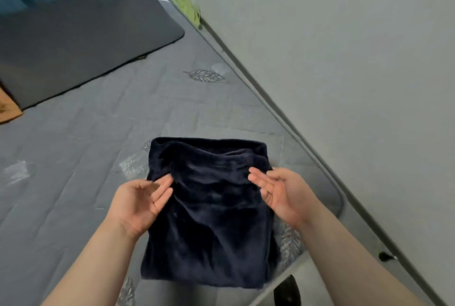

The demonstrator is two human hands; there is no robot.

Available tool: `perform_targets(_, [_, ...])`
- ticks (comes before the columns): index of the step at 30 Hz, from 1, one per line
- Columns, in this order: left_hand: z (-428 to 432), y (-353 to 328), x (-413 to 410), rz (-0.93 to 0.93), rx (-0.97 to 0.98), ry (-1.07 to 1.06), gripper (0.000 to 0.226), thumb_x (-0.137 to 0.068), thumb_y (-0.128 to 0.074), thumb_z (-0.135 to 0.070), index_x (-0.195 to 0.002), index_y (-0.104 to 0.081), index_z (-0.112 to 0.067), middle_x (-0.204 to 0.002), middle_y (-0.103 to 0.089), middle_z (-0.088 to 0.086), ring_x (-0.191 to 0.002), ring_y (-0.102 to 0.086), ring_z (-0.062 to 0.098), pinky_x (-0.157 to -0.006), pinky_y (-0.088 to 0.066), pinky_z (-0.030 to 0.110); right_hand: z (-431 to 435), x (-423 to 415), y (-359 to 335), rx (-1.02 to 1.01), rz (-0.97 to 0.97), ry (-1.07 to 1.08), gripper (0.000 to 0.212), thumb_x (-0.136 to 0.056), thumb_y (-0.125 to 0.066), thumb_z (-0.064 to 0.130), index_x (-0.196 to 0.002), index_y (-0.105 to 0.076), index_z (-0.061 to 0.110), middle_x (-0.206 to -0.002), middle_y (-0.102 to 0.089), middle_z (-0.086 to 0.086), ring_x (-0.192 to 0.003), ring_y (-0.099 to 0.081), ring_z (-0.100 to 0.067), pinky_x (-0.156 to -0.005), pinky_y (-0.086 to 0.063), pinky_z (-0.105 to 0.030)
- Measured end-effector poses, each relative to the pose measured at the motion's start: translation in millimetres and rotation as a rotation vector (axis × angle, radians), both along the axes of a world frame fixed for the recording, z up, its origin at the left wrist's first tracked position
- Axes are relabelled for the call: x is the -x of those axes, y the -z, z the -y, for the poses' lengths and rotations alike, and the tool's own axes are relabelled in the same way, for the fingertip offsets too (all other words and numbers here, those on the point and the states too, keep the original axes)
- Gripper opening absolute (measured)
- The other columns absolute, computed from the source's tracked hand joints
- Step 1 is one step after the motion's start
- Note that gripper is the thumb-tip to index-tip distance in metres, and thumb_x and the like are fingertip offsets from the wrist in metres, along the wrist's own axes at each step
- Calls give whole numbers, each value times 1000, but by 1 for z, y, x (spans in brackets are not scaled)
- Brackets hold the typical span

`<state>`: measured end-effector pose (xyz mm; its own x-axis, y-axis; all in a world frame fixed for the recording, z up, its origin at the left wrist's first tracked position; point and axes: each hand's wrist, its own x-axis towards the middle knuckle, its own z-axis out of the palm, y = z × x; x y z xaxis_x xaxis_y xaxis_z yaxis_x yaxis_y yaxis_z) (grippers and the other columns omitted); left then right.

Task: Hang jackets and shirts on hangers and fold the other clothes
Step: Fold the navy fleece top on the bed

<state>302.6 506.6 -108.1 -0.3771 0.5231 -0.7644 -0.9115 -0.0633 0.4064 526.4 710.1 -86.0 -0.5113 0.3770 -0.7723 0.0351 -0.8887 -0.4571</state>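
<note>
Head view: plush navy folded garment point(209, 212), rectangular.

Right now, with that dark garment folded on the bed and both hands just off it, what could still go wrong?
The folded navy fleece garment looks thick and soft, with a bulge near its top edge, so it may spring open while the left hand and right hand hover open, gripping nothing. It also lies near the corner of the grey quilted mattress, so a nudge might slide it off.

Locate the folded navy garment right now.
Head view, lower centre: the folded navy fleece garment lies on the grey mattress, between the left hand and right hand.
</note>
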Motion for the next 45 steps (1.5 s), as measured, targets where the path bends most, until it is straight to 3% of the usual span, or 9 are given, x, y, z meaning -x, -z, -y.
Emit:
perform_targets(2, [-34,13,2,-139,115,14,27,-80,-56,-7,-107,-56,-2,-121,-63,18,-102,-64,25,-76,-57,35,-17,15,23,5,56,67,32,-96,-40,8,-126,-50,1,-136,-55,-12,-110,-62,-21,-56,-55,-23])
perform_targets(5, [-58,27,-26,-827,339,330,32,-97,-50,-19,-125,-52,-32,-139,-50,-3,-131,-44,15,-99,-40,27,-14,28,51,-267,218,35,57,-96,-50,17,-149,-30,16,-150,-38,-8,-131,-47,-24,-96,-51,-41])
perform_targets(7, [-50,44,-52,-1484,404,756,56,-93,-48,-45,-146,-33,-37,-155,-17,-13,-146,-10,5,-117,-13,26,11,30,57,-893,428,-319,60,-94,-49,34,-150,-27,32,-157,-27,3,-143,-29,-16,-117,-29,-43])
perform_targets(9, [-33,67,-68,-1755,472,1131,70,-87,-29,-63,-152,-13,-39,-158,4,-13,-148,7,8,-119,4,30,37,26,72,-1567,584,-722,58,-94,-33,48,-150,-27,34,-161,-15,3,-149,-12,-18,-122,-11,-44])
perform_targets(13, [-5,115,-77,-1731,639,1209,66,-92,-12,-69,-151,1,-43,-160,5,-9,-149,5,14,-119,4,36,49,20,114,-1571,795,-1007,64,-92,-18,56,-153,-18,33,-163,-7,-8,-150,-1,-23,-119,2,-46])
perform_targets(18, [0,153,-78,-1727,650,1174,66,-96,-19,-60,-154,-6,-32,-161,-15,3,-149,-6,16,-117,-7,41,50,23,153,-1572,818,-1066,60,-93,-31,51,-149,-29,31,-159,-23,-10,-148,-18,-23,-115,-10,-45])
perform_targets(26, [-2,192,-81,-1830,618,1071,81,-85,-39,-49,-155,-5,-26,-158,-15,8,-150,-1,20,-119,-7,47,47,21,189,-1628,765,-1004,66,-87,-39,45,-149,-30,26,-159,-21,-14,-148,-15,-29,-116,-14,-51])
perform_targets(34, [-6,198,-79,-1856,651,1055,76,-82,-37,-50,-148,-26,-13,-155,-21,14,-150,-1,21,-118,-9,49,43,22,195,-1649,725,-1017,69,-83,-42,43,-148,-30,23,-156,-25,-17,-146,-17,-33,-114,-16,-55])
perform_targets(45, [-4,193,-82,-1861,681,1054,72,-92,-25,-53,-152,-19,-14,-157,-19,14,-147,-15,29,-118,-12,51,43,21,196,-1648,697,-976,69,-84,-41,43,-149,-27,24,-157,-25,-15,-146,-17,-31,-115,-18,-54])
